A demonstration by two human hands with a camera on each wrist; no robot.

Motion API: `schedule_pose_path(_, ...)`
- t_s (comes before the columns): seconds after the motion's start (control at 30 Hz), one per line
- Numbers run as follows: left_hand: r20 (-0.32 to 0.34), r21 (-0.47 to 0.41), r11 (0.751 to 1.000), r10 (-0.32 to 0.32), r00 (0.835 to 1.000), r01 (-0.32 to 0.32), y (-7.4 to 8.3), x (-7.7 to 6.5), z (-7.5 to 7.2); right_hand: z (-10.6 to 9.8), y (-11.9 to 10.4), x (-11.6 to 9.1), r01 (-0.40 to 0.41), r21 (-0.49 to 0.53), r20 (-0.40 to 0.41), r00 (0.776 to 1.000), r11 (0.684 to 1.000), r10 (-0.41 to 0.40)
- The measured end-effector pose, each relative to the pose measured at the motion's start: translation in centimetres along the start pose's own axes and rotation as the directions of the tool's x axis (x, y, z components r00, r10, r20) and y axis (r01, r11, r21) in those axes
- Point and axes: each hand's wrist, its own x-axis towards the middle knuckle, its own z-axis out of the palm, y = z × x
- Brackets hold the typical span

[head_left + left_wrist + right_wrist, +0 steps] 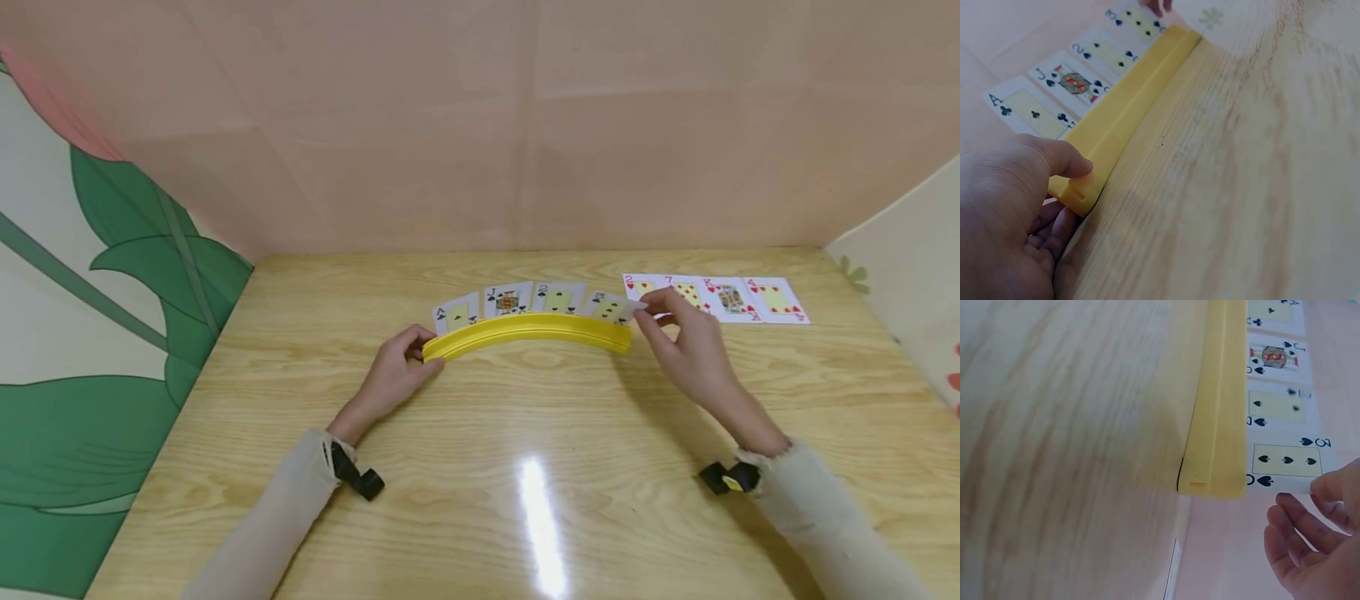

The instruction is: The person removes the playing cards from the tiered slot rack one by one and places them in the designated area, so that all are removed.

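Note:
A curved yellow card holder (528,330) stands on the table with a row of playing cards upright in its slot. From the left these are an ace of clubs (1034,114), a jack of spades (1072,82), a two of spades (558,298) and a three of spades (1286,460). My left hand (393,364) grips the holder's left end, thumb (1071,160) on the front and fingers curled beneath. At the other end, my right hand (688,346) pinches the outer edge of the three of spades between thumb and fingers, while that card's lower edge sits in the holder.
Behind my right hand, a row of red cards lies face up on the wooden table (450,467): a two (639,287), a seven (686,293), a king (727,298) and a four of hearts (777,300). A pink wall (480,150) rises at the table's back edge.

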Motion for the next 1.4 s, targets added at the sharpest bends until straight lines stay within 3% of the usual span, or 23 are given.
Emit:
schedule_pose_path(0.23, -0.002, -0.003, 1.000, 0.005, 1.000, -0.005, -0.1, 0.0, 0.0, -0.7, -0.1, 0.2, -0.006, -0.008, -0.009, 1.000, 1.000, 0.006)
schedule_pose_path(0.77, -0.002, 0.013, 1.000, -0.012, 1.000, 0.012, -0.4, 0.0, -0.2, -3.8, 0.6, 1.4, -0.089, 0.002, -0.125, 0.988, 0.996, 0.089)
schedule_pose_path(1.0, -0.005, 0.012, 1.000, -0.025, 1.000, 0.025, -0.4, -0.1, -0.3, -4.0, 1.5, 1.5, -0.060, -0.012, -0.147, 0.988, 0.998, 0.057)
schedule_pose_path(1.17, -0.008, 0.014, 0.999, -0.030, 1.000, 0.030, -0.3, -0.1, -0.2, -4.7, 2.3, 1.6, -0.050, -0.064, -0.086, 0.995, 0.997, 0.044)
schedule_pose_path(1.4, -0.009, 0.015, 1.000, -0.023, 1.000, 0.023, -0.3, -0.2, -0.3, -5.4, 3.5, 1.4, -0.091, -0.132, 0.117, 0.987, 0.987, 0.107)
